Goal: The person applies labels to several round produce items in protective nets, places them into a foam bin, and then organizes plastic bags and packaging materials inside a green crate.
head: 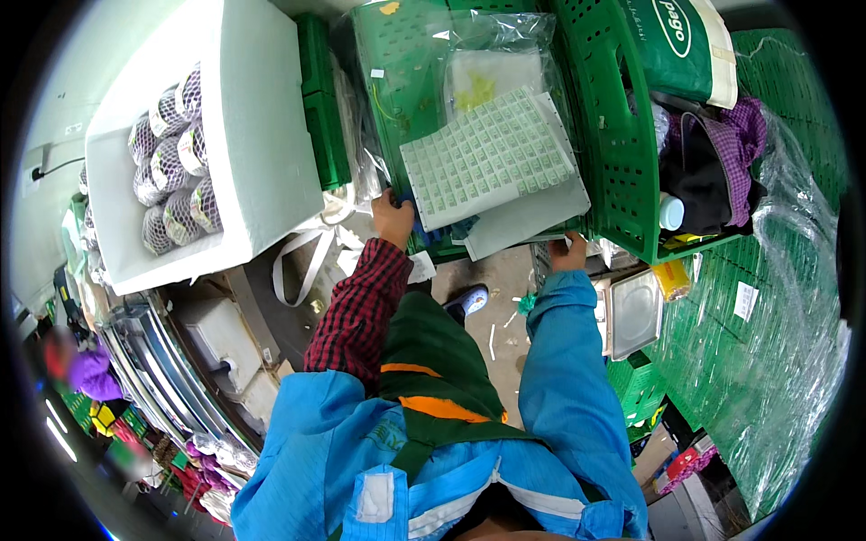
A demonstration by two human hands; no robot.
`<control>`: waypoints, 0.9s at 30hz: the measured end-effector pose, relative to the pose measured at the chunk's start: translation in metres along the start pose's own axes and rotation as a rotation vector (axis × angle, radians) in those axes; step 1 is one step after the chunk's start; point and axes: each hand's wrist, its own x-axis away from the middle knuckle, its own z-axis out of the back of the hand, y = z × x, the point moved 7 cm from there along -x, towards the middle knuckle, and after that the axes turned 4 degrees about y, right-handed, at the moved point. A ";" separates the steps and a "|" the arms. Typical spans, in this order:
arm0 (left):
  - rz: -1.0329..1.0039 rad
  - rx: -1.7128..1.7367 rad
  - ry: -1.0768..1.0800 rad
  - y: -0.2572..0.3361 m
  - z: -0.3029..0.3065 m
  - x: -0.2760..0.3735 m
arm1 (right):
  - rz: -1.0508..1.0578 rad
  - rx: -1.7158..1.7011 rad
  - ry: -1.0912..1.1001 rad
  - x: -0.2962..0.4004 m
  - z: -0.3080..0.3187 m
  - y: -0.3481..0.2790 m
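In front of me is a green plastic crate (406,88). Over it lie a sheet of small printed labels (487,155), a plain pale sheet (534,220) partly under it, and a clear plastic bag (497,34). My left hand (394,220) grips the crate's near left edge, fingers curled beside something dark blue. At the near right corner my right hand (568,252) holds the crate's edge, its fingertips partly hidden beneath the rim.
A white box (264,135) with several mesh-netted packs (169,159) stands left. To the right, another green crate (612,155) holds a checked purple garment (744,162) and a white-capped bottle (671,212). A white strap (314,264) hangs near my left sleeve. A scale (636,314) sits lower right.
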 end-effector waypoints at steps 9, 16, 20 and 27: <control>-0.045 -0.035 0.171 0.010 -0.004 -0.054 | 0.156 0.335 -0.081 -0.010 -0.002 -0.015; -0.212 0.159 0.229 0.038 0.039 -0.063 | 0.265 0.162 -0.136 0.057 -0.030 -0.016; -0.731 0.109 0.090 0.126 0.050 -0.014 | 0.100 -0.117 -0.025 0.081 -0.035 0.015; -0.620 0.133 0.287 0.128 0.057 -0.052 | 0.056 -0.032 -0.049 0.091 -0.027 0.051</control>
